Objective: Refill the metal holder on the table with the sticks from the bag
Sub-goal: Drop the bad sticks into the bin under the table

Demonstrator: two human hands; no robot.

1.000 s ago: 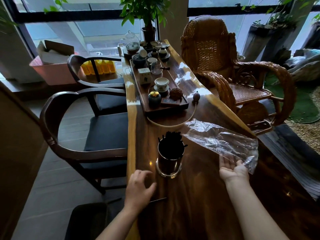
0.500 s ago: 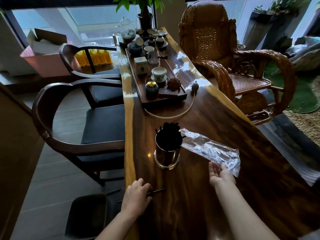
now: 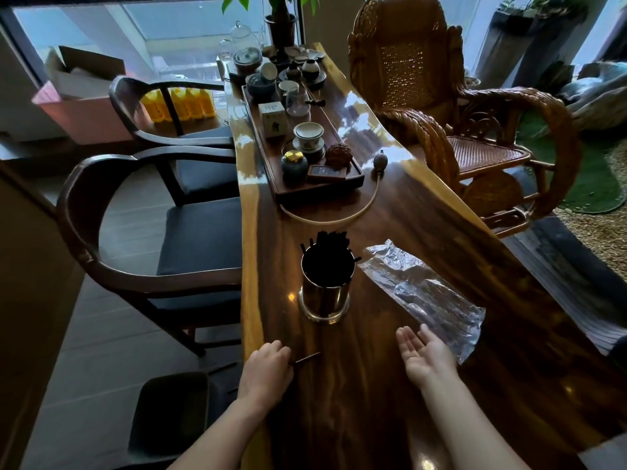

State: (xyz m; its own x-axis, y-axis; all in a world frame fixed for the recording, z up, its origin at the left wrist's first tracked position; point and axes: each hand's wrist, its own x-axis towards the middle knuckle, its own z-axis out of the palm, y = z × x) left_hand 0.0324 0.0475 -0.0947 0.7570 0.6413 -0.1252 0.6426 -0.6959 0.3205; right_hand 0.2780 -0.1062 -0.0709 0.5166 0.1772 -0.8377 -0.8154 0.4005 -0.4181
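Now pinches one stick (image 3: 308,357) on the table (image 3: 373,418) with the left hand (image 3: 268,368); holds the right hand (image 3: 425,356) palm-up, fingers straight, empty, just beside the bag (image 3: 424,293).

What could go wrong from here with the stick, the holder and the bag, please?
1. The left hand pinches one thin stick close to the table edge; if it slips, it may fall to the floor.
2. The metal holder looks crowded with sticks; pushing another in could knock some out or tip it.
3. The bag lies loose beside the open right hand and might be brushed away.
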